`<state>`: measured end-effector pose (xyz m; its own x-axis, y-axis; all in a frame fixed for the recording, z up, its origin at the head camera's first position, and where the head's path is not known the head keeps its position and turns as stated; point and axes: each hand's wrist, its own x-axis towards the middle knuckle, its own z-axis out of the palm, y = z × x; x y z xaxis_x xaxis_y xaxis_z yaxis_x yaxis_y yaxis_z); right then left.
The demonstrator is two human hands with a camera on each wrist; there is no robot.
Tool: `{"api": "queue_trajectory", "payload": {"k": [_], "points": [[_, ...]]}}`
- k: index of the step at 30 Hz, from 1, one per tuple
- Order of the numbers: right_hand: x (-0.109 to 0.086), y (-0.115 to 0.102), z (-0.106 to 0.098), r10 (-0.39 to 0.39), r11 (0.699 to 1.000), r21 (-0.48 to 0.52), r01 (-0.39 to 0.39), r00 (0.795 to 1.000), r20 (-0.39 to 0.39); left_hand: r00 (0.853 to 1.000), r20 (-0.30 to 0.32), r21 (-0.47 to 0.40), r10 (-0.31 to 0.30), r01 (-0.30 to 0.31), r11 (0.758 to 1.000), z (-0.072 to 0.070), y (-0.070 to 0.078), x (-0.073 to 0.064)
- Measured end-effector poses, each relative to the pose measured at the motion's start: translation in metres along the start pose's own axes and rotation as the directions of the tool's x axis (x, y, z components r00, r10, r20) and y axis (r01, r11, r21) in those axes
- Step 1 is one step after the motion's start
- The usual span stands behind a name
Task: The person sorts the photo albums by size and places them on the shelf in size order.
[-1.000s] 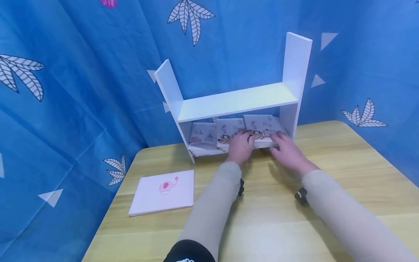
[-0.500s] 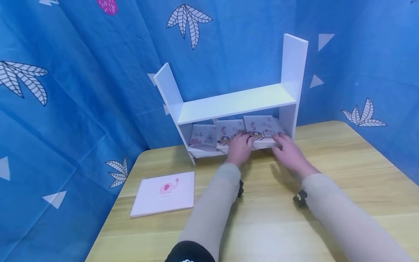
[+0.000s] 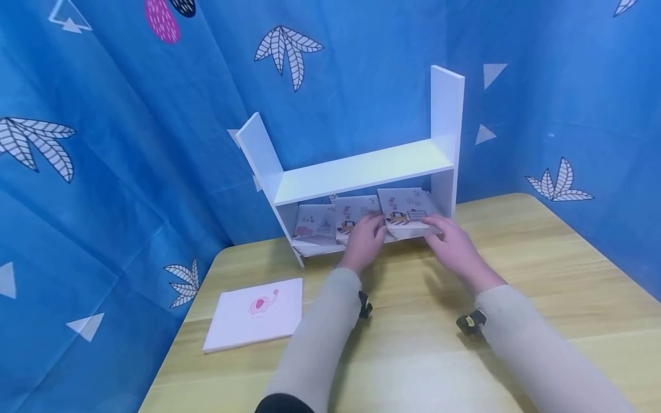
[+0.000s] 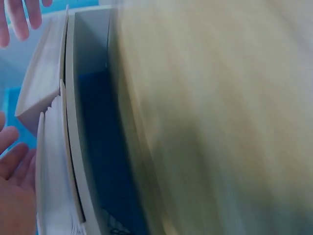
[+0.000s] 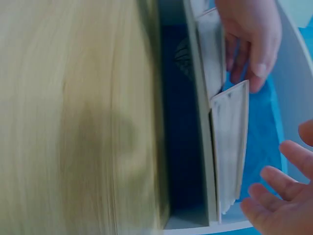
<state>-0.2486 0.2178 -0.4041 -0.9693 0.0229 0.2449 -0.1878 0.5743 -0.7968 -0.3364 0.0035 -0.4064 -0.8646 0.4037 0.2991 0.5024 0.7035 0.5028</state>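
Three thin white picture books lie side by side on the lower board of a small white shelf: a left book (image 3: 315, 222), a middle book (image 3: 355, 205) and a right book (image 3: 405, 201), which overlaps the middle one. My left hand (image 3: 364, 244) is over the middle book's front edge, fingers loosely bent. Its fingers (image 4: 19, 166) look relaxed beside the book pages in the left wrist view; contact is unclear. At the right book's front corner is my right hand (image 3: 454, 246). Spread fingers of that hand (image 5: 283, 200) stand apart from the book in the right wrist view.
Another white book (image 3: 255, 315) with a pink elephant lies on the wooden table (image 3: 413, 344), left of my left forearm. The shelf's upper board (image 3: 361, 169) spans above the lower books, between two tall side panels. A blue patterned curtain (image 3: 361, 86) hangs behind.
My left hand has drawn back slightly left, off the right book's edge. My right hand stays near its front corner. The head view has shifted a little; the books look much as before.
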Motion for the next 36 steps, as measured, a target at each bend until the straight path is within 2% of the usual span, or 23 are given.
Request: {"api": "queue_trajectory", "payload": {"k": [5,7,9,12,15,19,22,23,26,29,33,36], "points": [[-0.008,-0.001,0.001,-0.017,0.998,0.054,0.016,0.999,0.030,0.993,0.054,0.122,0.107,-0.112,0.986,-0.012,-0.007,-0.030],[-0.011,-0.001,0.001,-0.026,0.998,0.064,0.022,0.997,0.067,0.991,0.061,0.153,0.121,-0.129,0.980,-0.021,-0.009,-0.042],[-0.013,-0.002,-0.001,-0.007,0.997,0.078,-0.002,0.993,0.114,0.991,0.070,0.167,0.111,-0.121,0.979,-0.032,-0.010,-0.054],[-0.016,-0.002,-0.007,0.016,0.995,0.093,-0.033,0.983,0.181,0.995,0.082,0.180,0.051,-0.065,0.982,-0.052,-0.016,-0.068],[-0.018,-0.001,-0.012,0.024,0.994,0.096,-0.049,0.969,0.248,0.997,0.075,0.170,-0.036,0.023,0.985,-0.075,-0.032,-0.082],[-0.020,0.003,-0.010,0.018,0.995,0.086,-0.051,0.938,0.345,0.987,0.032,0.153,-0.159,0.152,0.976,-0.108,-0.070,-0.102],[-0.020,0.007,-0.005,0.010,0.995,0.085,-0.047,0.917,0.400,0.962,0.012,0.187,-0.273,0.266,0.946,-0.133,-0.103,-0.120],[-0.021,0.009,-0.004,0.004,0.996,0.078,-0.040,0.912,0.409,0.950,0.010,0.208,-0.312,0.303,0.930,-0.140,-0.113,-0.125],[-0.022,0.013,-0.003,-0.003,0.999,0.043,-0.018,0.900,0.436,0.889,-0.003,0.287,-0.458,0.440,0.851,-0.161,-0.140,-0.140],[-0.023,0.017,-0.004,-0.004,1.000,0.010,-0.001,0.888,0.460,0.798,-0.007,0.319,-0.602,0.572,0.755,-0.177,-0.162,-0.154],[-0.022,0.021,-0.003,-0.005,1.000,0.012,-0.001,0.872,0.490,0.692,-0.006,0.305,-0.722,0.688,0.658,-0.193,-0.186,-0.175],[-0.021,0.023,-0.003,-0.001,0.999,0.036,-0.021,0.860,0.511,0.643,0.005,0.296,-0.766,0.731,0.615,-0.198,-0.195,-0.186]]}}
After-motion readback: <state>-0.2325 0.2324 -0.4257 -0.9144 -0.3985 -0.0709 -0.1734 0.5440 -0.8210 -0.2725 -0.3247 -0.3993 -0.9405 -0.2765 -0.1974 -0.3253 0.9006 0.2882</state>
